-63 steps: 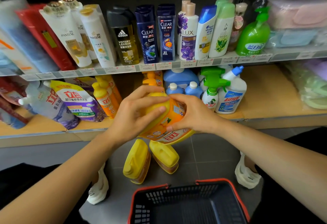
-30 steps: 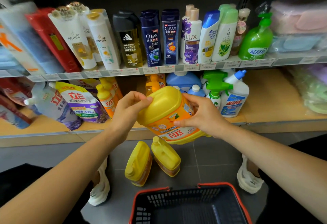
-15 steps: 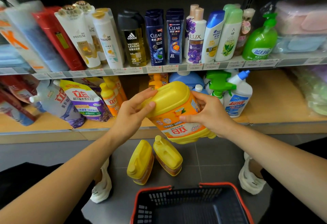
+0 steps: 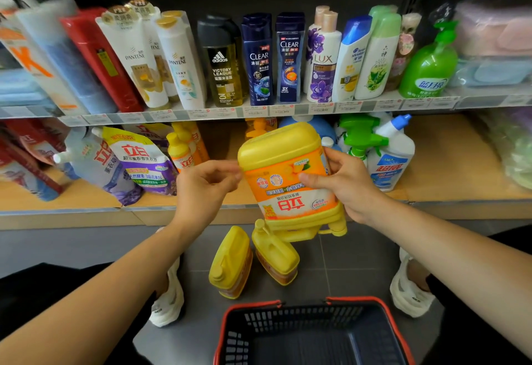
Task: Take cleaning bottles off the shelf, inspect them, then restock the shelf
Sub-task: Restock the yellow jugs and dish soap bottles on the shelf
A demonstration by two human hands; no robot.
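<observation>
A large yellow detergent jug (image 4: 288, 180) with an orange label hangs upside down in front of the lower shelf (image 4: 454, 168), its cap pointing at the floor. My right hand (image 4: 342, 186) grips its right side. My left hand (image 4: 205, 184) sits just off the jug's left edge, fingers loosely curled with nothing in them. Two smaller yellow jugs (image 4: 230, 264) (image 4: 277, 258) lie on the grey floor below. The lower shelf also carries refill pouches (image 4: 135, 163), small yellow bottles (image 4: 180, 151), a green spray bottle (image 4: 359, 137) and a white cleaner bottle (image 4: 388, 160).
A red-rimmed dark basket (image 4: 387, 310) stands on the floor close to me. The upper shelf (image 4: 288, 109) holds a row of shampoo and body-wash bottles. My white shoes (image 4: 169, 304) (image 4: 408, 292) flank the floor jugs.
The jug has been turned over and lifted slightly toward the shelf. My left hand has come off its side while my right hand keeps the grip.
</observation>
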